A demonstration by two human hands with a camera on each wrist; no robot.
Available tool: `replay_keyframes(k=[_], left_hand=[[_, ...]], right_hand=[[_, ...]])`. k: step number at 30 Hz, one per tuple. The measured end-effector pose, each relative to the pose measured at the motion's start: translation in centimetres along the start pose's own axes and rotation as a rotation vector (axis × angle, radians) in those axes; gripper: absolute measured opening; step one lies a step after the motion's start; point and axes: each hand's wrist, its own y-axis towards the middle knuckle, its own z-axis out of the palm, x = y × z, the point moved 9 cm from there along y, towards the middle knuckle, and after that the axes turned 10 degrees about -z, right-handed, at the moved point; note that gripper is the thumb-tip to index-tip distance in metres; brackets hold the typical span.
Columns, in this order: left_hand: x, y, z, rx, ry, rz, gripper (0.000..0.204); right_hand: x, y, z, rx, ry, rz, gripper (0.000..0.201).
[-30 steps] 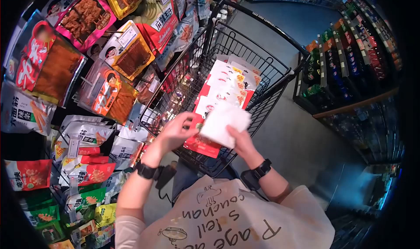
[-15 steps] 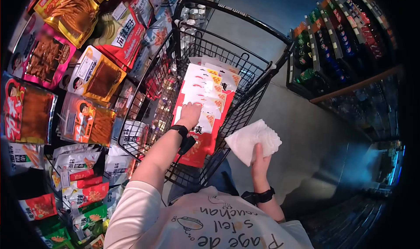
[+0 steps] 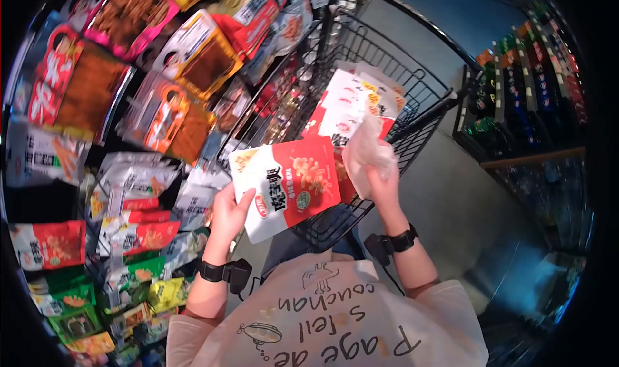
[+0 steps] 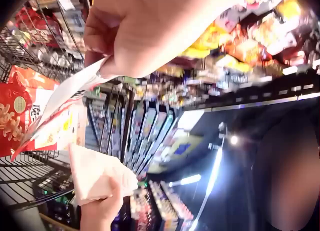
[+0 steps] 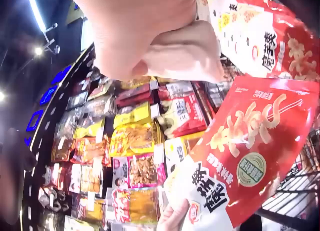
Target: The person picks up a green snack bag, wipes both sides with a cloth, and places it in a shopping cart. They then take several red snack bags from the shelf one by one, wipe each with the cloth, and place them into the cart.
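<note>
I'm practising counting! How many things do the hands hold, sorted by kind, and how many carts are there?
Red-and-white snack packet, held by the left hand: 1
White cloth, held by the right hand: 1
Shopping cart: 1
Total: 3
The stacked packets in the cart overlap too much to count.

The snack bag (image 3: 285, 185) in the left hand (image 3: 227, 217) is glossy plastic film, red and white, smooth, catching highlights along its face. The white cloth (image 3: 367, 153) gripped by the right hand (image 3: 385, 185) looks soft, matt and crumpled; whether it is paper or fabric cannot be told. The shopping cart (image 3: 412, 130) is black wire metal with a dull coated finish. The hanging packets (image 3: 174, 119) on the rack are shiny plastic, partly transparent. The floor (image 3: 451, 206) is smooth, grey and matt.
</note>
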Motion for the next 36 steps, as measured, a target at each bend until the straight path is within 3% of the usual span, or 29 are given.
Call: replay_keyframes(k=[1,3,4,5,6,7,9,10,13,15,17,20,21,23,24,26,27,29,31,33,34,36], left_hand=[[2.3,-1.2,-1.4,-0.029,-0.153,-0.061,0.020],[5.7,-3.6,-3.3,-0.097,-0.275,-0.136,0.019],[7.5,-4.6,-3.8,-0.104,-0.318,-0.183,0.019],[9.2,-5.3,-4.2,-0.111,-0.363,-0.228,0.019],[10.9,-5.5,-3.9,-0.088,-0.395,-0.250,0.020],[12.0,-5.4,-3.7,-0.082,-0.359,-0.264,0.021],[10.4,-6.2,-3.8,-0.200,-0.542,-0.082,0.019],[11.2,-6.4,-4.0,-0.214,-0.552,-0.082,0.019],[13.9,-6.4,-3.3,-0.211,-0.422,-0.180,0.017],[15.0,-6.5,-3.0,-0.228,-0.428,-0.256,0.017],[14.9,-6.3,-2.8,-0.244,-0.504,-0.223,0.017],[14.8,-6.0,-2.9,-0.244,-0.464,-0.221,0.018],[14.6,-6.0,-2.8,-0.238,-0.455,-0.223,0.018],[14.1,-5.7,-2.7,-0.228,-0.445,-0.221,0.018],[13.7,-5.5,-3.0,-0.226,-0.481,-0.203,0.018],[12.3,-5.2,-3.3,-0.223,-0.501,-0.165,0.017],[11.8,-4.8,-3.4,-0.223,-0.498,-0.163,0.017],[9.8,-3.6,-3.3,-0.193,-0.104,-0.110,0.020],[3.3,-3.7,-3.7,-0.181,0.051,-0.097,0.012],[-5.2,-6.0,-2.1,-0.197,0.561,0.552,0.018],[-6.1,-6.6,-2.2,-0.193,0.560,0.553,0.018],[-8.0,-8.6,-1.6,-0.210,0.648,0.727,0.020]], right_hand=[[2.4,0.7,3.3,0.119,-0.090,-0.099,0.052],[2.8,-0.7,9.7,0.292,0.132,-0.071,0.042],[3.5,-1.8,13.1,0.386,0.188,-0.190,0.034],[0.4,-5.2,16.9,0.569,0.372,0.133,0.036],[4.6,-6.0,19.6,0.718,0.198,-0.105,0.048],[1.9,-9.8,25.1,1.051,0.016,-0.088,0.058],[3.7,-13.6,25.6,1.188,-0.311,-0.598,0.052],[3.1,-13.9,25.7,1.203,-0.307,-0.607,0.052],[0.6,-12.5,24.9,1.135,-0.138,-0.518,0.056],[-3.9,-8.8,23.0,0.925,-0.458,-0.203,0.042],[-13.9,-10.0,20.7,0.834,-0.002,0.489,0.040],[-13.2,-11.7,20.1,0.858,0.100,0.368,0.044],[-9.8,-11.4,20.4,0.853,0.064,0.257,0.052],[-1.5,-9.9,21.9,1.018,-0.147,-0.218,0.055],[-1.6,-9.8,21.7,1.013,-0.148,-0.219,0.055],[-0.3,-10.6,21.9,1.070,-0.273,-0.548,0.050],[-0.7,-10.2,21.6,1.067,-0.272,-0.549,0.050],[-8.2,-9.3,19.1,1.045,-0.122,0.389,0.049],[-11.2,-7.2,16.2,0.794,-0.055,0.494,0.042],[-13.3,-3.5,12.7,0.634,-0.238,0.462,0.036],[-12.8,-1.8,11.2,0.515,-0.171,0.489,0.035],[-10.4,0.8,9.4,0.330,0.000,0.480,0.035]])
